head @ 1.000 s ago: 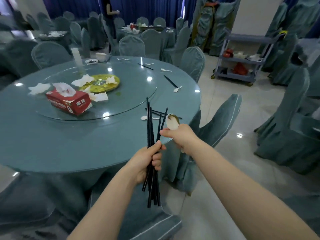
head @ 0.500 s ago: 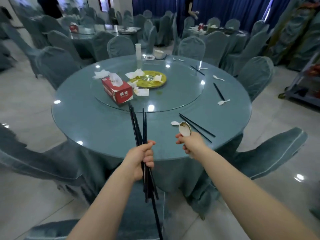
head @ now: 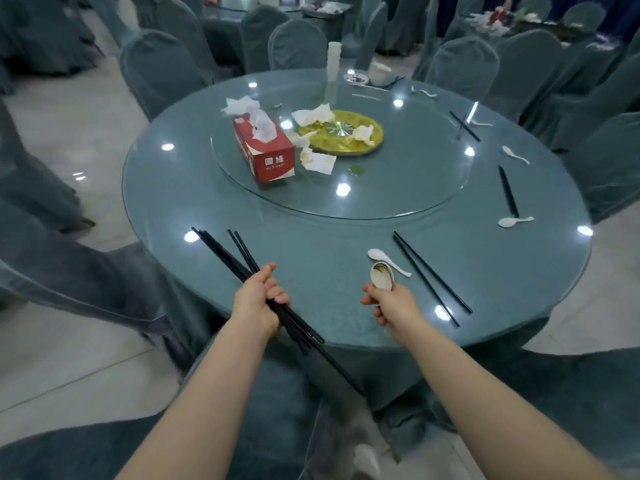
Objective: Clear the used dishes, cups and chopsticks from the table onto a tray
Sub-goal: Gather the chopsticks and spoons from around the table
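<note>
Black lacquered chopsticks, a thick bundle of them (head: 242, 268), sit clamped in the left hand (head: 258, 299), and the bundle now slants up and to the left over the bench edge, where half a second ago it stood nearly upright. The viewpoint has also swung further left around the round teal glass-topped bench (head: 180, 188), so the trolley seen 1 second ago is out of view. I judge that the person is circling the bench to gather cutlery before carrying it to a tray; no tray shows now.

Both forearms reach forward at about the same height, the hands well apart. The right hand (head: 389, 304) curls round the handle of a soiled white ceramic spoon (head: 381, 277), bowl upward, just above a clean-looking white spoon (head: 386, 259) lying on the bench. Just to the right lies a loose pair of black chopsticks (head: 429, 277), the likely next pick-up.

More chopsticks (head: 508, 192) and a white spoon (head: 514, 221) wait further right, so much remains. On the glass turntable (head: 398, 188) stand a red tissue box (head: 265, 148) and a gold plate (head: 341, 135) strewn with crumpled napkins.
</note>
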The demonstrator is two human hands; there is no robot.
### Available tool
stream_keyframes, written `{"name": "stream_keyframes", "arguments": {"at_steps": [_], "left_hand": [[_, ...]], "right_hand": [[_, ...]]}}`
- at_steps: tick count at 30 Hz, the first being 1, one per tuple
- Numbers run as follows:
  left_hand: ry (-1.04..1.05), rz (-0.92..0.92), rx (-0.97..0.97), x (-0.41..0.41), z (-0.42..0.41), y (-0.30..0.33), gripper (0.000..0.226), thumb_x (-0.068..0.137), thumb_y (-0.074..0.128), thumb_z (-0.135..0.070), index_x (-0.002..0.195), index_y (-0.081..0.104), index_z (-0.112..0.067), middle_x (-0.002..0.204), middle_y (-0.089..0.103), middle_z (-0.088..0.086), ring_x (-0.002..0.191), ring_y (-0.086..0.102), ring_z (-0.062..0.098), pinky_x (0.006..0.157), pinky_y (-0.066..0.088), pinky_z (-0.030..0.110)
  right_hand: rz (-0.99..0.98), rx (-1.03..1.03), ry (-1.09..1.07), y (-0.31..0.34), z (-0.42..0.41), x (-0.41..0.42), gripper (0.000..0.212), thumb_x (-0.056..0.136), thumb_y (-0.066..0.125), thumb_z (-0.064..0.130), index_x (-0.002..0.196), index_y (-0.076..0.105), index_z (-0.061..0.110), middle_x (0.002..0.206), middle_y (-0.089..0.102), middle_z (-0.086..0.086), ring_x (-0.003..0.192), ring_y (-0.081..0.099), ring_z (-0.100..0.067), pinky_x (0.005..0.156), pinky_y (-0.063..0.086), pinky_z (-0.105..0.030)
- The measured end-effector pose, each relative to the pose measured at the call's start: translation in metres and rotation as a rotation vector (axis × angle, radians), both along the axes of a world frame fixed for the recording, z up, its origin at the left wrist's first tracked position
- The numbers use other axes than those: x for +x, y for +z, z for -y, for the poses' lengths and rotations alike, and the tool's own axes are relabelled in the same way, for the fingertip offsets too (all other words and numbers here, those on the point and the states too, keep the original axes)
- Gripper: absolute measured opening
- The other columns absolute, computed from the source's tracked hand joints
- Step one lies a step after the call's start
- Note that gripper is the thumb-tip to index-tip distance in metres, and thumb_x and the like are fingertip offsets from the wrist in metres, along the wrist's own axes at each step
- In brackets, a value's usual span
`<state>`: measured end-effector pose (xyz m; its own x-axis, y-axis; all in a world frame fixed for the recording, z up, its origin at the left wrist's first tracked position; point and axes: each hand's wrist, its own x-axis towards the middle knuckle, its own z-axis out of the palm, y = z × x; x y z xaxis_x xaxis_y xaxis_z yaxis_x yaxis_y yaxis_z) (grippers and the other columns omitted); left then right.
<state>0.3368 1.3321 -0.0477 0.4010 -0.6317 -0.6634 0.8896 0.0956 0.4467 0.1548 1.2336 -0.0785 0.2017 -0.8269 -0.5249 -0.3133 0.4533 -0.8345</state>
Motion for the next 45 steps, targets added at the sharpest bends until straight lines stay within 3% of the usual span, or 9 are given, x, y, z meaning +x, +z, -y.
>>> {"name": "stream_keyframes", "arguments": {"at_steps": [9,18,21,25,29,32,36,40,45], "left_hand": [[0.458,0.058,0.006,-0.018,0.091,-0.005,0.037,0.099,0.045,-0.039,0.068,0.039,-0.019,0.037,0.027,-0.010,0.029,0.026,0.005,0.034,0.025,0.015],[0.472,0.098,0.045,-0.085,0.127,-0.008,0.044,0.092,0.054,-0.046,0.062,0.034,-0.021,0.041,0.030,-0.010,0.034,0.031,0.006,0.038,0.030,0.018],[0.486,0.082,0.042,-0.078,0.118,-0.008,0.046,0.090,0.058,-0.044,0.060,0.031,-0.023,0.041,0.026,-0.010,0.033,0.025,0.006,0.035,0.026,0.017],[0.505,0.053,0.059,-0.075,0.104,-0.015,0.048,0.092,0.056,-0.043,0.058,0.031,-0.023,0.039,0.026,-0.010,0.030,0.024,0.006,0.033,0.023,0.016],[0.509,0.011,0.071,-0.075,0.093,-0.021,0.049,0.093,0.053,-0.043,0.056,0.029,-0.022,0.036,0.027,-0.010,0.028,0.025,0.006,0.033,0.023,0.014],[0.521,0.004,0.091,-0.073,0.085,-0.023,0.049,0.093,0.054,-0.043,0.056,0.029,-0.022,0.036,0.027,-0.008,0.028,0.025,0.006,0.032,0.023,0.014],[0.529,0.024,0.118,-0.068,0.080,-0.026,0.049,0.093,0.053,-0.043,0.056,0.029,-0.022,0.036,0.028,-0.008,0.027,0.026,0.005,0.031,0.024,0.015],[0.529,0.012,0.110,-0.067,0.076,-0.029,0.049,0.093,0.054,-0.042,0.055,0.030,-0.022,0.036,0.028,-0.009,0.028,0.027,0.005,0.032,0.025,0.014],[0.498,-0.006,0.119,-0.072,0.081,-0.036,0.048,0.093,0.055,-0.039,0.056,0.030,-0.022,0.037,0.028,-0.008,0.029,0.027,0.006,0.032,0.026,0.016]], "right_hand": [[0.275,0.167,0.092,-0.009,0.079,-0.002,0.017,0.095,0.050,0.020,0.086,0.062,0.013,0.061,0.063,0.002,0.043,0.036,-0.009,0.039,0.025,-0.019],[0.364,0.115,0.056,-0.017,0.103,0.022,0.021,0.098,0.047,0.024,0.082,0.057,0.015,0.058,0.055,0.003,0.045,0.033,-0.007,0.043,0.029,-0.017],[0.226,0.023,0.101,-0.034,0.119,0.006,0.014,0.095,0.049,0.019,0.083,0.056,0.018,0.066,0.058,0.002,0.054,0.041,-0.010,0.052,0.032,-0.022],[-0.227,-0.199,0.236,-0.066,0.154,-0.025,0.013,0.087,0.047,0.003,0.095,0.052,0.011,0.093,0.063,-0.010,0.083,0.056,-0.030,0.065,0.040,-0.033],[-0.544,-0.377,0.410,-0.088,0.183,-0.027,0.014,0.090,0.046,0.008,0.103,0.047,0.003,0.108,0.060,-0.021,0.099,0.057,-0.039,0.073,0.042,-0.038],[-0.648,-0.534,0.541,-0.096,0.194,-0.008,0.036,0.092,0.054,0.020,0.118,0.045,-0.003,0.124,0.051,-0.025,0.114,0.048,-0.041,0.092,0.039,-0.042],[-0.787,-0.665,0.754,-0.107,0.198,0.007,0.054,0.091,0.057,0.040,0.128,0.041,0.004,0.128,0.045,-0.018,0.116,0.044,-0.035,0.090,0.041,-0.039],[-0.877,-0.828,0.903,-0.111,0.196,0.006,0.027,0.098,0.040,0.018,0.120,0.044,0.003,0.119,0.053,-0.017,0.108,0.052,-0.032,0.084,0.042,-0.037],[-0.757,-0.769,0.863,-0.105,0.192,-0.024,0.030,0.093,0.036,0.001,0.122,0.043,0.005,0.116,0.054,-0.017,0.097,0.056,-0.034,0.074,0.041,-0.035]]}}
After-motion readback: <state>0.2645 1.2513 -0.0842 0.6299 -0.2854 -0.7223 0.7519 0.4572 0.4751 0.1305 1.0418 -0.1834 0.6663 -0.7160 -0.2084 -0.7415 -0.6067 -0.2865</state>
